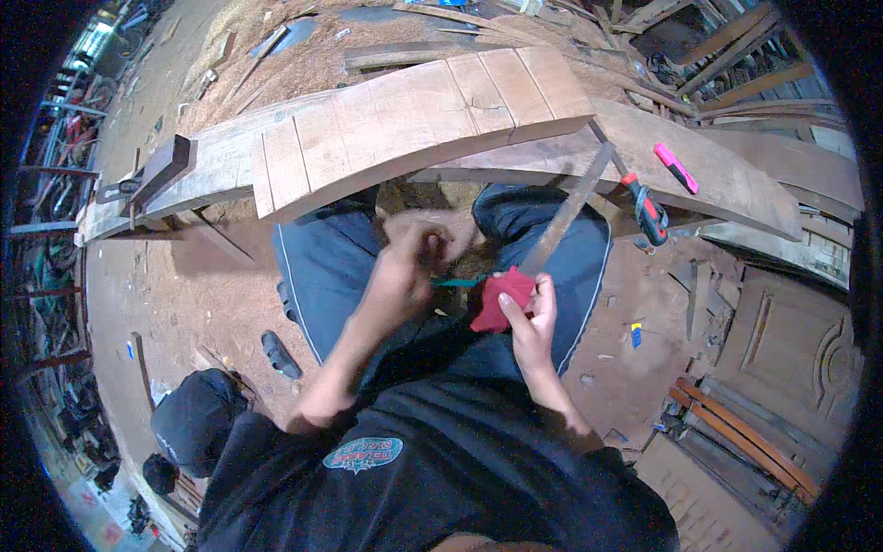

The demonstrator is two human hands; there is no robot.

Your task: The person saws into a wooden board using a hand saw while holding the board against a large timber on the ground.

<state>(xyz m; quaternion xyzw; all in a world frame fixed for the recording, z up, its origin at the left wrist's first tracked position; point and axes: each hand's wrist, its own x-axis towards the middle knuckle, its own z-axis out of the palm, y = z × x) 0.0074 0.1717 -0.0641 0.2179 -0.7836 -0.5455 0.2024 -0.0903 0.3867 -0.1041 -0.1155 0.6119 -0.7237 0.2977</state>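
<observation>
Handsaw [572, 207], red at its lower end, in right fingers [544, 297]

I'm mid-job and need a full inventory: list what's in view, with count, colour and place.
saw blade: 1, grey-brown, slanting over right thigh
red cloth-like piece: 1, red, at blade's lower end
green strand: 1, green, between hands
marked board: 1, light brown, on plank
long plank: 1, brown, across the front
block: 1, dark, plank's left end
marker: 1, pink and black, plank's right part
tool handle: 1, red and black, beside blade
sandal: 1, dark, left floor
carved panel: 1, brown, right
loose wood: many, brown, beyond plank
left hand: 1, bare, blurred, over lap
right hand: 1, bare, gripping red cloth-like piece
</observation>
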